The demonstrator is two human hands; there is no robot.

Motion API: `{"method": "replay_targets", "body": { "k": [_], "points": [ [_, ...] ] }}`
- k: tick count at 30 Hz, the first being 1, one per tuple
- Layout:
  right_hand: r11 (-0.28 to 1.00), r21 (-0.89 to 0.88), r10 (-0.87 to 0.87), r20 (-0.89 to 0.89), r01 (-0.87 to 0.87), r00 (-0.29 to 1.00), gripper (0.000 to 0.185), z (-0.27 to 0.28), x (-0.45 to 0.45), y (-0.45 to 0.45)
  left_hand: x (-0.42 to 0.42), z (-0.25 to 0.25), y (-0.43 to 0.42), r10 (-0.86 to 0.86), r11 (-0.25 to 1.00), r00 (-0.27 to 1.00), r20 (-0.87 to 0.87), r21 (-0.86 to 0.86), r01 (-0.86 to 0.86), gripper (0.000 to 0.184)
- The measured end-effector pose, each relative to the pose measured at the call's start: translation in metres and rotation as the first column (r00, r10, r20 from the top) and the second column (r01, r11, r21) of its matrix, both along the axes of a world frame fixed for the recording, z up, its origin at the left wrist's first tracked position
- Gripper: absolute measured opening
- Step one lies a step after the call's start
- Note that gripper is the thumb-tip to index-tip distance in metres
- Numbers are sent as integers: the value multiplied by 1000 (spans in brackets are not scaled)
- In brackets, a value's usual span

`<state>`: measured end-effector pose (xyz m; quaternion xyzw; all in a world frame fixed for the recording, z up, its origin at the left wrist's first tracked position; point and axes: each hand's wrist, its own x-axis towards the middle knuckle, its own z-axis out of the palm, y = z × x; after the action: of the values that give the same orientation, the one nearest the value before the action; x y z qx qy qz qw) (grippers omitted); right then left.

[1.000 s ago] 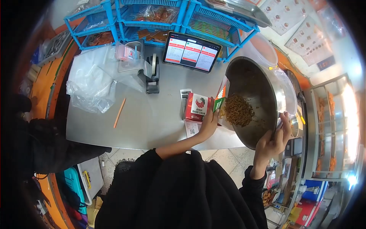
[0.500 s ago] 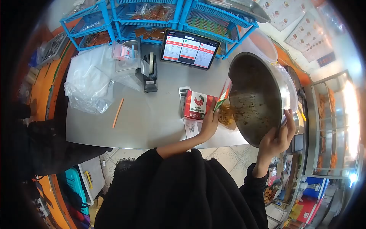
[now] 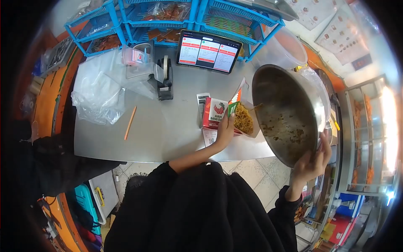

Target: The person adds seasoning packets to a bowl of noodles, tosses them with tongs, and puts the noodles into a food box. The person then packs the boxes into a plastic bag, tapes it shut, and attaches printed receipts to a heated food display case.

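Observation:
My left hand (image 3: 224, 132) has its fingers closed on the near side of an open paper food box (image 3: 256, 129). Fried noodles (image 3: 243, 119) fill that box, and its printed flap stands up at the back. Directly left of it is a red and white printed carton (image 3: 216, 110). With my right hand (image 3: 312, 161) I grip the lower right rim of a large metal mixing bowl (image 3: 279, 105). The bowl is tilted on its side, its mouth facing the box. Brown food bits cling inside it, and a few noodle strands hang at its left rim.
A tablet (image 3: 209, 52) leans before blue racks (image 3: 161, 25) at the back. Left of it stand a tape dispenser (image 3: 165, 80) and clear plastic bags (image 3: 98, 90). An orange stick-like item (image 3: 130, 123) lies on the steel table (image 3: 168, 126). Printed paper slips (image 3: 210, 137) lie beneath the carton.
The bowl has moved slightly down and away from the box, and the noodles now show plainly in it. My left hand has shifted a little left with the box's flap.

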<state>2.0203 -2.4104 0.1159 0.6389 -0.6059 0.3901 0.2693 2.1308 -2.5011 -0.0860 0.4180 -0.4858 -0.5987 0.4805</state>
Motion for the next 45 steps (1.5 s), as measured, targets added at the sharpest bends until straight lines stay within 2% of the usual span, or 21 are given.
{"method": "replay_targets", "body": {
  "k": [2,9,10,13,15,16,19,20,21,22,23,24,26,28,32,34,35,38,40,43,45],
  "points": [
    [1000,-11,10,-48,-11,999,12,-2,-1,2,1,-1,-1,42,996,999,-2,-79,-42,39],
    [984,60,173,-137,-166,975,15,2,-16,5,7,7,0,1,999,999,45,-55,1,39],
    [990,59,133,-60,-130,989,15,3,-16,5,8,10,0,15,998,998,62,-59,-11,39],
    [993,37,112,-108,-108,988,13,-1,-21,0,7,10,-3,53,993,997,58,-104,-46,38],
    [991,67,116,-39,-113,993,15,3,-29,-2,11,8,-4,76,988,996,53,-137,-68,38],
    [996,42,75,24,-76,997,25,2,-30,-2,13,7,-6,54,995,996,72,-93,-47,37],
    [996,-83,50,68,-45,996,32,-3,-42,-8,25,18,-15,59,997,986,155,-61,-50,35],
    [993,-114,-12,239,41,971,34,-5,-50,-12,30,12,-25,87,990,989,119,-124,-72,33],
    [983,-131,-68,404,131,912,36,-8,-60,-15,35,7,-34,110,978,990,83,-185,-94,32],
    [982,-137,-66,407,133,911,36,-15,-72,-20,42,11,-43,110,977,990,85,-191,-92,32],
    [986,-132,27,738,104,674,35,-27,-87,-26,50,15,-50,72,976,992,103,-213,-49,30],
    [987,-140,110,941,72,320,33,-42,-100,-33,58,19,-57,36,972,992,122,-236,-7,29],
    [985,-139,115,971,101,208,30,-84,-122,-48,69,14,-70,36,962,983,180,-272,15,29],
    [951,-298,297,955,76,22,26,-94,-85,-65,76,17,-77,42,951,970,241,-306,35,29],
    [974,-161,177,980,157,-95,24,-119,-59,-94,84,41,-78,87,947,947,308,-320,17,48],
    [969,-153,188,967,195,-172,22,-125,-54,-108,82,58,-78,343,827,844,413,-559,-63,58],
    [968,-131,179,958,213,-223,22,-130,-54,-114,82,62,-79,336,821,812,477,-571,-5,65],
    [961,-114,195,926,253,-324,20,-151,-59,-132,81,73,-75,289,883,735,613,-467,43,66],
    [961,-80,179,911,265,-372,26,-170,-70,-141,80,76,-73,328,864,707,627,-501,44,65],
    [976,-93,157,926,195,-344,23,-194,-86,-150,89,74,-75,362,800,626,691,-575,171,58],
    [984,-77,126,936,159,-328,20,-205,-97,-152,92,75,-73,258,830,678,688,-517,209,52]
  ]
}}
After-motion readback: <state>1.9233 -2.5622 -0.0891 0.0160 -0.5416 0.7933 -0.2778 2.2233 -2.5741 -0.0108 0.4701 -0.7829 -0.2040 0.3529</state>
